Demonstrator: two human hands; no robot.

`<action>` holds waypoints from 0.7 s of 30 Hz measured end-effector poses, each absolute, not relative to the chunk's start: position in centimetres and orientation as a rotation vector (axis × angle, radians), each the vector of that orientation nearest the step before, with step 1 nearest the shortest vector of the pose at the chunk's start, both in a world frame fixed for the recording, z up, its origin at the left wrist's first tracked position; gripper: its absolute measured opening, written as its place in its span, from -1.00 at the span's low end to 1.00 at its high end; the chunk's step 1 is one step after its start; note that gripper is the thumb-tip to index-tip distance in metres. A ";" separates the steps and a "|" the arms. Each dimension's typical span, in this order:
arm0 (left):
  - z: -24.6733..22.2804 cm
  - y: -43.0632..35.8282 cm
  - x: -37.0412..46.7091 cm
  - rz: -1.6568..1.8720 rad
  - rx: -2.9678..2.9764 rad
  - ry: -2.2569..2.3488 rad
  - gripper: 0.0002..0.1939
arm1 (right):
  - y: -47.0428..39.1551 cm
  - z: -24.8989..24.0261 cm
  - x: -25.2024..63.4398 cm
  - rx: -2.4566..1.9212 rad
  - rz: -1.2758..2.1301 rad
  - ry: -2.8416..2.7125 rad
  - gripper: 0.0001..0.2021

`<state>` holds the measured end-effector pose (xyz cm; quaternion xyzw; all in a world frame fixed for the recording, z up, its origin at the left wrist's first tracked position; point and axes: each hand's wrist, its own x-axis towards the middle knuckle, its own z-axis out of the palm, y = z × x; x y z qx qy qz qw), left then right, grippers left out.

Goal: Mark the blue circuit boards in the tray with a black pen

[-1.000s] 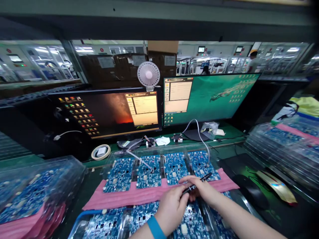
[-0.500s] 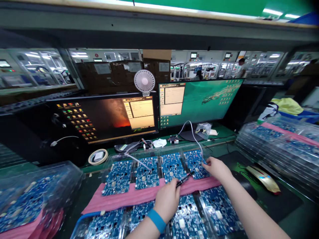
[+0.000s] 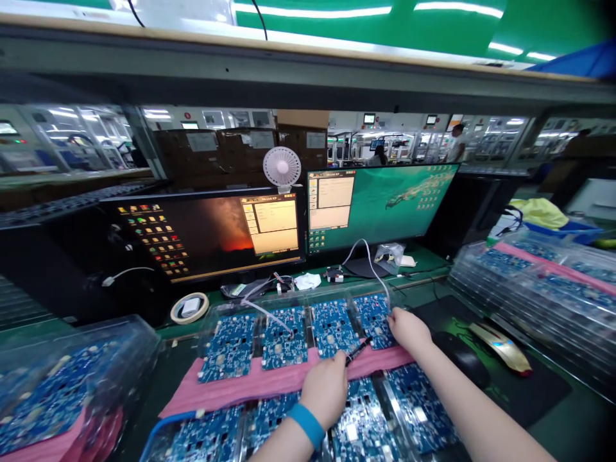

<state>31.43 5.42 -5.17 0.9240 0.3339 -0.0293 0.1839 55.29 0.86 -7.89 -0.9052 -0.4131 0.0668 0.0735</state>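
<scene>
My left hand (image 3: 326, 390), with a blue band at the wrist, is closed around a black marker pen (image 3: 359, 351) that points up and right. My right hand (image 3: 408, 330) pinches the lower end of a white flat cable (image 3: 373, 264) at the right edge of a blue circuit board (image 3: 373, 314). The plug itself is hidden by my fingers. Several such boards lie in two rows in a clear plastic tray (image 3: 212, 309). A pink foam strip (image 3: 235, 393) runs between the rows. A second white cable (image 3: 264, 310) ends on another board (image 3: 283, 333) in the back row.
Two monitors (image 3: 226, 234) stand behind the tray, a small fan (image 3: 282, 167) between them. A tape roll (image 3: 189, 308) sits at left. Stacked trays of boards flank both sides (image 3: 72, 378) (image 3: 539, 276). A black mouse (image 3: 459, 359) and a gold mouse (image 3: 500, 346) lie at right.
My right hand has closed its fingers on the end of the white cable and sits slightly lower. My left hand keeps the pen almost in place. The camera view has tilted up a little.
</scene>
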 end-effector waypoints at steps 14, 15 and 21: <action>-5.1 5.4 31.4 -0.092 2.617 0.933 -0.76 | 1.2 -8.3 54.5 -2.798 0.122 -1.238 -0.83; -5.1 5.4 31.4 -0.090 2.618 0.929 -0.76 | 1.2 -8.3 54.5 -2.798 0.114 -1.240 -0.82; -5.5 5.5 31.4 -0.057 2.636 0.916 -0.78 | 1.2 -8.4 54.6 -2.776 0.099 -1.192 -0.82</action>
